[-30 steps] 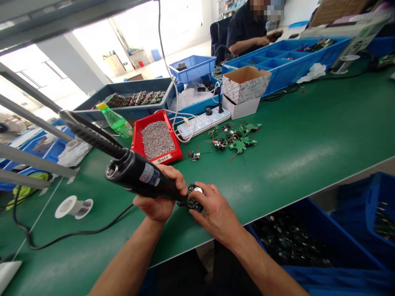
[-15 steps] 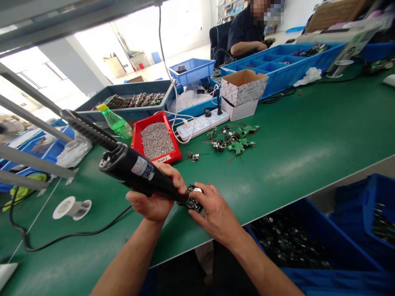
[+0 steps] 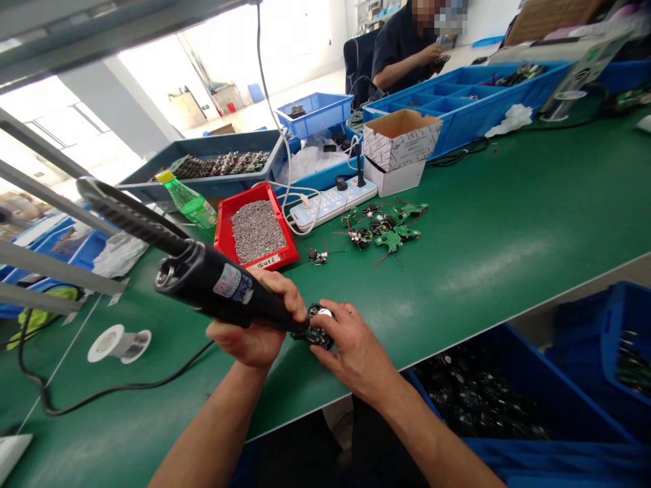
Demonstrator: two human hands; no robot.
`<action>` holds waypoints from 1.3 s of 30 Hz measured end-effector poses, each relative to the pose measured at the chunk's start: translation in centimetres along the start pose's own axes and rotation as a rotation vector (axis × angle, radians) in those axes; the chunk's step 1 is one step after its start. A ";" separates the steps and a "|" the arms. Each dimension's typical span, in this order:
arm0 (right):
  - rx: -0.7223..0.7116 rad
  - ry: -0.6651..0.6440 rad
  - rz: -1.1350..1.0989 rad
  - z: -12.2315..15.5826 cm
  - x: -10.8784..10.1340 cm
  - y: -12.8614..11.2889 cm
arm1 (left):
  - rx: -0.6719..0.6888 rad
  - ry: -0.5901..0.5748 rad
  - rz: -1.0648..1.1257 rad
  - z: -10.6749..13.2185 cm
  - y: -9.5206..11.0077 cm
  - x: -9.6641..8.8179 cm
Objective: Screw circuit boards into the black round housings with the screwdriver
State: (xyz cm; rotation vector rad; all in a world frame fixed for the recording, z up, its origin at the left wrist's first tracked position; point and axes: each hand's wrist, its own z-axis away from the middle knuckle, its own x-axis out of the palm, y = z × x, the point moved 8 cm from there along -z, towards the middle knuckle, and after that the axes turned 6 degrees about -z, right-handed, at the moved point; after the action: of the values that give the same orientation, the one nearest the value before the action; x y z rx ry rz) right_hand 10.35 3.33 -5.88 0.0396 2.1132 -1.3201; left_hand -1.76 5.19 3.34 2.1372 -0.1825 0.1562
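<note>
While the left hand (image 3: 254, 344) clamps its fingers around the black cylindrical tool (image 3: 224, 288), the right hand (image 3: 356, 349) clamps its fingers on the round black-and-silver electronic assembly (image 3: 317, 336), located to the front right of the red rectangular plastic tray (image 3: 287, 253).

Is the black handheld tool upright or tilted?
Tilted: the black handheld tool slants down through the left hand toward the small assembly at the right hand.

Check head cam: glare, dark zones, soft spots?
Head view: bright background blown out to white; soft sheen on the green tabletop. Same view: dark parts in the lower blue bin merge in shadow; label on the black tool too soft to read.
</note>
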 end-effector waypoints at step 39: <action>0.002 0.016 -0.029 0.1 -0.2 0.1 | 0.021 0.054 -0.021 -0.1 -0.4 1.2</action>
State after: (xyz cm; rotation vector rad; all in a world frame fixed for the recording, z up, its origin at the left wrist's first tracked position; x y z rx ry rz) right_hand 10.62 3.38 -5.85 0.0205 2.1329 -1.3433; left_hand -0.54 5.43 3.30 2.1530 -0.1271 0.2034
